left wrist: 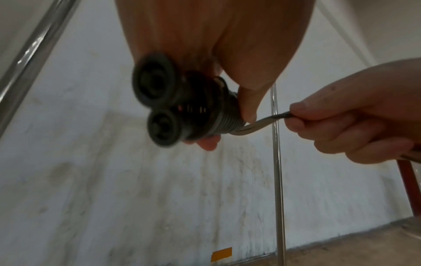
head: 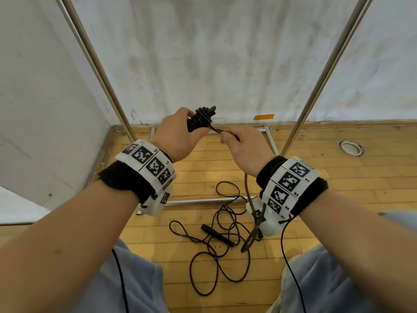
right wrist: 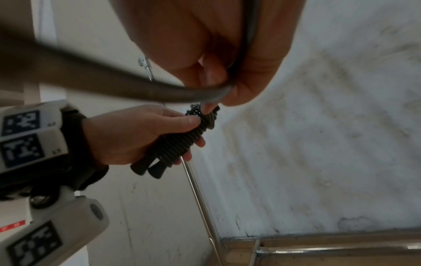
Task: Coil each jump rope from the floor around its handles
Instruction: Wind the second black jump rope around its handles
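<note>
My left hand (head: 178,132) grips two black jump rope handles (head: 202,118) held side by side, with dark rope wound tightly round them in many turns (right wrist: 180,144). Their round end caps (left wrist: 157,84) face the left wrist camera. My right hand (head: 241,143) pinches the free rope (left wrist: 271,118) just right of the coil, taut between both hands. The rest of that rope hangs down past my right wrist (head: 250,222) in a loop. A second black jump rope (head: 216,233) lies tangled on the wooden floor below, one handle (head: 217,234) showing.
A steel-tube frame stands around me, with slanted poles at left (head: 101,71) and right (head: 327,71) and base bars (head: 203,201) on the floor. White walls close in ahead and to the left. An orange tape strip (head: 263,117) marks the wall; a round floor fitting (head: 350,148) sits right.
</note>
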